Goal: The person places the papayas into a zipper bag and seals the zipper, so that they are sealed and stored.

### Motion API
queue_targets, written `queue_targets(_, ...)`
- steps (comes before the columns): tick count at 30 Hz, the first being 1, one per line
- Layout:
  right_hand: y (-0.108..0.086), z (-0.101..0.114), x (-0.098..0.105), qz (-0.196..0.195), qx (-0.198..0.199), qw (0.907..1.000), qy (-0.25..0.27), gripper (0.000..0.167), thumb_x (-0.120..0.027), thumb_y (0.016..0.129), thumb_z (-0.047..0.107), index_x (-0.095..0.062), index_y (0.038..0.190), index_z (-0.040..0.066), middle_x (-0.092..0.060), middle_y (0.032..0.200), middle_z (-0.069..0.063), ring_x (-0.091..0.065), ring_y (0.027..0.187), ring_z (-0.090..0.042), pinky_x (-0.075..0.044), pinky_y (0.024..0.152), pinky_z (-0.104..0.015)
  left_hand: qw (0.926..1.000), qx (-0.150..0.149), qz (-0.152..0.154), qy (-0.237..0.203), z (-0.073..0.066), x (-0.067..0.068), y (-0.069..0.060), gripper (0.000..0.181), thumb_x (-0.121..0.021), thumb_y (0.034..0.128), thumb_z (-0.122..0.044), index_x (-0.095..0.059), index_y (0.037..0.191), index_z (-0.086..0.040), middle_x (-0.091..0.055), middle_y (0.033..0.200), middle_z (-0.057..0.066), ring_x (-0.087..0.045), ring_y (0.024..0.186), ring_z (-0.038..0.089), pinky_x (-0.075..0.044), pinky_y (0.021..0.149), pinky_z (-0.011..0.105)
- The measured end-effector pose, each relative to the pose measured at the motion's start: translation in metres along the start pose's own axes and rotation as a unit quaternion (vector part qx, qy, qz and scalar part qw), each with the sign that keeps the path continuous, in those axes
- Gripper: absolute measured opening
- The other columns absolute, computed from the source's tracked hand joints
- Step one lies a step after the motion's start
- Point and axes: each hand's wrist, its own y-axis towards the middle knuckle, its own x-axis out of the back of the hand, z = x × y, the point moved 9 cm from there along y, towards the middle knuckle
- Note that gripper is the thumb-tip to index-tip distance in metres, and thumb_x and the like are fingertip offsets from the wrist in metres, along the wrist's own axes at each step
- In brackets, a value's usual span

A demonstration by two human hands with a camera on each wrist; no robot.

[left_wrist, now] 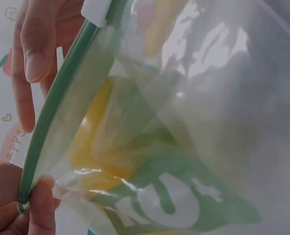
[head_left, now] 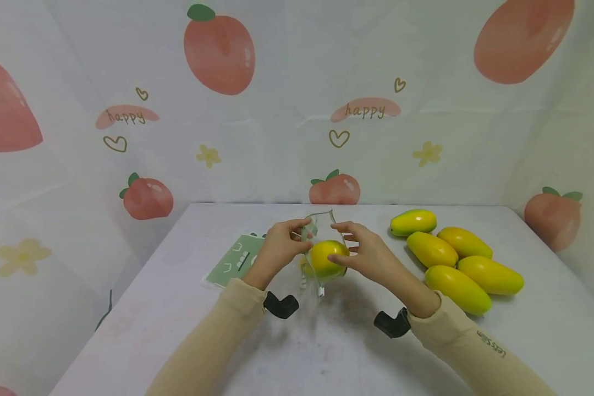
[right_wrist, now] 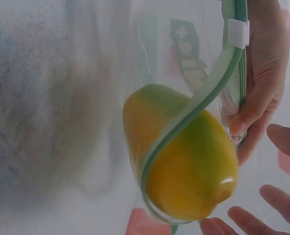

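Note:
A clear zip bag (left_wrist: 211,122) with a green seal and white slider stands between the hands in the middle of the table, its mouth spread. My left hand (head_left: 280,245) pinches one end of the seal between thumb and fingers. A yellow papaya (right_wrist: 191,166) with green patches lies partly within the bag, its near end at the mouth. My right hand (head_left: 368,250) is beside the papaya, fingers spread; its fingertips (right_wrist: 240,218) are close to the fruit's end. Whether they touch it I cannot tell.
Several yellow papayas (head_left: 457,289) lie grouped on the right of the white table (head_left: 297,352). A flat green printed bag (head_left: 232,261) lies left of centre, partly behind my left hand. A fruit-printed cloth (head_left: 287,132) hangs behind the table.

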Motion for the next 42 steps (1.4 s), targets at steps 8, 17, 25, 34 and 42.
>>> queue_targets(8,0.0,-0.002,0.0,0.0,-0.002,1.0,0.0,0.063,-0.076,0.083,0.019,-0.048,0.139,0.009,-0.049,0.142,-0.016,-0.05,0.128,-0.04,-0.048,0.097,-0.049,1.0,0.005,0.001,0.006,0.0,0.0,0.0,0.051,-0.073,0.0819,-0.007,-0.063,0.131,-0.013,-0.062,0.099,0.007,-0.057,0.08,0.018,-0.051,0.065,0.023)
queue_targets(17,-0.001,-0.003,0.001,-0.004,-0.001,1.0,-0.004,0.065,-0.076,0.083,0.02,-0.047,0.14,0.009,-0.049,0.142,-0.017,-0.051,0.126,-0.038,-0.049,0.097,-0.048,0.9999,0.0,-0.003,0.014,-0.001,0.001,0.0,0.05,-0.074,0.0822,-0.009,-0.063,0.131,-0.013,-0.062,0.097,0.006,-0.057,0.081,0.019,-0.051,0.065,0.023)
queue_targets(25,-0.002,-0.007,0.004,-0.002,-0.005,1.0,-0.003,0.066,-0.076,0.083,0.02,-0.047,0.141,0.008,-0.049,0.141,-0.017,-0.05,0.127,-0.04,-0.048,0.097,-0.049,1.0,-0.004,-0.003,0.008,0.0,0.001,0.0,0.049,-0.073,0.0823,-0.008,-0.063,0.13,-0.012,-0.063,0.097,0.006,-0.058,0.082,0.018,-0.051,0.066,0.022)
queue_targets(34,-0.01,-0.021,0.022,-0.011,-0.025,0.9996,-0.003,0.065,-0.075,0.085,0.024,-0.046,0.142,0.012,-0.047,0.143,-0.015,-0.049,0.128,-0.039,-0.048,0.097,-0.05,1.0,0.004,-0.002,0.002,0.002,0.0,0.002,0.049,-0.073,0.0822,-0.008,-0.063,0.13,-0.012,-0.063,0.097,0.005,-0.056,0.082,0.018,-0.05,0.065,0.022)
queue_targets(42,-0.022,-0.028,0.053,-0.034,-0.035,0.9988,-0.007,0.064,-0.071,0.088,0.034,-0.044,0.142,0.012,-0.046,0.144,-0.019,-0.051,0.126,-0.042,-0.047,0.098,-0.051,0.9999,0.016,-0.005,0.003,0.003,0.0,0.002,0.049,-0.073,0.0825,-0.009,-0.063,0.13,-0.014,-0.063,0.098,0.004,-0.056,0.084,0.019,-0.051,0.067,0.022)
